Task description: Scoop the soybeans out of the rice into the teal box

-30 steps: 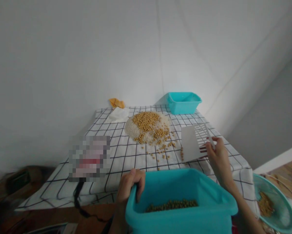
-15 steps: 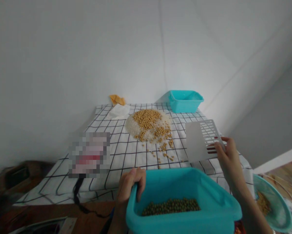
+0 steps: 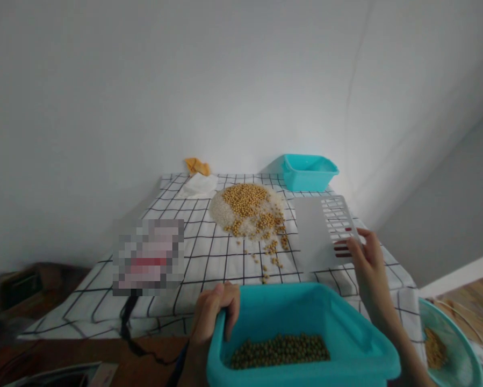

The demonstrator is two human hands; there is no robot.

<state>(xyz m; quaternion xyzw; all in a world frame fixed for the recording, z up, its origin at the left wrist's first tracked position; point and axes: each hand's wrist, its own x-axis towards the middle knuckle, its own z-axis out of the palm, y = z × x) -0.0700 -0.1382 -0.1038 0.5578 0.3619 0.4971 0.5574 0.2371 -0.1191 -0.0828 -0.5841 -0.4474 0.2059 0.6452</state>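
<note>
At the table's front edge, my left hand (image 3: 221,309) is closed over the left rim of a turquoise plastic basin (image 3: 305,371). Green beans (image 3: 281,350) that look like mung beans cover part of its floor. My right hand (image 3: 366,250) grips the slotted edge of a flat grey plastic sheet (image 3: 311,231), held tilted above the cloth right of the pile. On the checked cloth (image 3: 201,258) lies a heap of white rice (image 3: 223,209) with yellow soybeans (image 3: 245,199) on top. Loose soybeans (image 3: 271,247) trail from the heap toward the basin.
A second turquoise basin (image 3: 309,174) stands at the back right by the wall. A white cloth (image 3: 200,185) and an orange cloth (image 3: 197,166) lie back left. A blurred-out object (image 3: 148,258) with a black strap sits at left. A round tub (image 3: 462,349) is low at right.
My right hand has moved the grey sheet slightly left, toward the scattered soybeans. My left hand stays on the basin's rim. The view has shifted a little.
</note>
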